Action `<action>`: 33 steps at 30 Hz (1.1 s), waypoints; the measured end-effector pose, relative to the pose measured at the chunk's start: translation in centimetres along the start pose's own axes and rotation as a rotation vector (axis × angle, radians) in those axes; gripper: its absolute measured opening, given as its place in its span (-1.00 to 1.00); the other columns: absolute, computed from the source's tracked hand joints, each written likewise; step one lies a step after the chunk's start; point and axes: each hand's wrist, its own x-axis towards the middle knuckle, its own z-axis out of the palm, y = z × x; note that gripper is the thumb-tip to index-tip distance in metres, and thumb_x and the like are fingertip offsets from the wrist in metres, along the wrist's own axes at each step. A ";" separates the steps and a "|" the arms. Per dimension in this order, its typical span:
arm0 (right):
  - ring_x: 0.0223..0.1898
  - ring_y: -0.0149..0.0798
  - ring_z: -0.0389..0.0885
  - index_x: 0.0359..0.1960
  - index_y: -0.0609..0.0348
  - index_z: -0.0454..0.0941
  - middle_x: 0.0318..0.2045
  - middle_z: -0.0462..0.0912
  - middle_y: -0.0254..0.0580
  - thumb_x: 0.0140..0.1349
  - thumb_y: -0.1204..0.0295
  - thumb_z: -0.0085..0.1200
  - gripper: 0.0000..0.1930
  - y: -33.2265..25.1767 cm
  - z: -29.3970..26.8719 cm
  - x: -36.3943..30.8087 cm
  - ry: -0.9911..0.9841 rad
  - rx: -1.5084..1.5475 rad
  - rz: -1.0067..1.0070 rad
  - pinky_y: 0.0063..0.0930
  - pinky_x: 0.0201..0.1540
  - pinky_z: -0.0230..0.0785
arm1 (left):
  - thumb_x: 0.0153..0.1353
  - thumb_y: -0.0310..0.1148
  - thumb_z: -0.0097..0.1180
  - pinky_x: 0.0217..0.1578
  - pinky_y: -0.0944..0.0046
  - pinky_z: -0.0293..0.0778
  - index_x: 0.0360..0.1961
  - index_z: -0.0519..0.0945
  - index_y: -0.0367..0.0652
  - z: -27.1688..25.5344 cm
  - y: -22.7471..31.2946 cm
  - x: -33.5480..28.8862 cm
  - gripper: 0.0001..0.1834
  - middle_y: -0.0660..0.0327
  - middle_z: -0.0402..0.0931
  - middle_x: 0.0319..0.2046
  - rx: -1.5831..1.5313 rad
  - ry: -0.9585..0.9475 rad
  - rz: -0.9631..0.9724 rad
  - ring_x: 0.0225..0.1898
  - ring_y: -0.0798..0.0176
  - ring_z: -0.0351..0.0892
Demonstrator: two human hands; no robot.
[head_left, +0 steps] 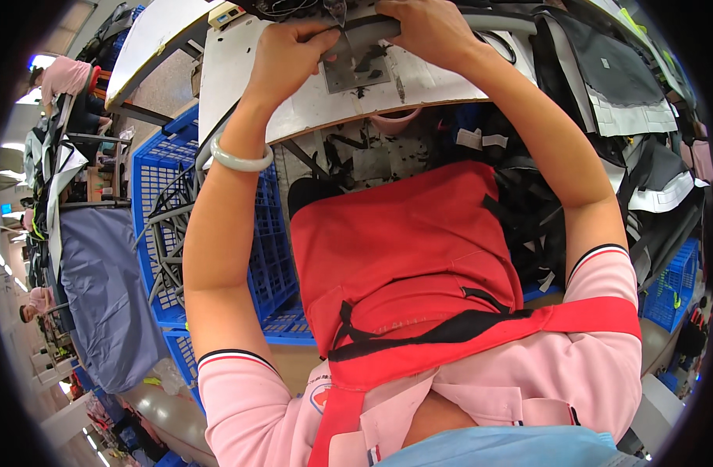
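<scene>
At the far edge of the white worktable (247, 78), both hands work beside the dark head of a sewing machine (290, 8), partly cut off by the top of the view. My left hand (286, 62) is closed, thumb and forefinger pressed together close to the metal needle area (337, 11); what lies in the pinch is hidden. A grey fabric strip (370, 31) curves from there to the right. Gripping its upper and lower edges between thumb and fingers is my right hand (434, 33). A metal plate (356, 78) with dark scraps lies below the strip.
Blue plastic crates (165, 300) stand left of my legs, one holding grey strips (169, 222). A red apron (403, 226) covers my lap. Dark and grey fabric pieces (625, 78) hang over the table's right side. Another person (64, 78) sits at the far left.
</scene>
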 end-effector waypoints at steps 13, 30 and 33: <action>-0.10 -0.13 0.61 -0.35 0.06 0.58 -0.16 0.63 -0.11 -0.01 0.41 0.12 -0.85 -13.3 2.4 -9.0 0.007 0.045 -0.585 -0.20 -0.08 0.48 | 0.21 -0.23 0.20 -0.41 0.31 0.43 -0.33 0.68 -0.32 2.3 3.6 -3.9 -0.70 0.16 0.57 -0.58 0.332 -0.262 0.291 -0.50 0.35 0.54; -0.18 0.05 0.61 -0.03 0.09 0.51 -0.26 0.65 0.00 0.10 0.24 0.24 -0.59 -2.1 -3.8 -6.4 -0.101 0.094 -0.003 -0.14 -0.12 0.44 | 0.25 -0.21 0.22 -0.56 0.51 0.25 -0.11 0.70 -0.22 -1.0 3.1 -5.4 -0.69 0.36 0.57 -0.54 0.031 -0.197 0.024 -0.54 0.57 0.40; -0.22 0.14 0.61 -0.21 0.14 0.55 -0.34 0.64 0.07 0.07 0.21 0.24 -0.66 -1.2 -5.2 -5.1 -0.159 0.116 0.008 -0.06 -0.18 0.41 | 0.24 -0.20 0.23 -0.60 0.50 0.20 -0.11 0.70 -0.21 -0.7 2.3 -3.6 -0.67 0.33 0.57 -0.56 0.064 -0.111 0.083 -0.61 0.59 0.29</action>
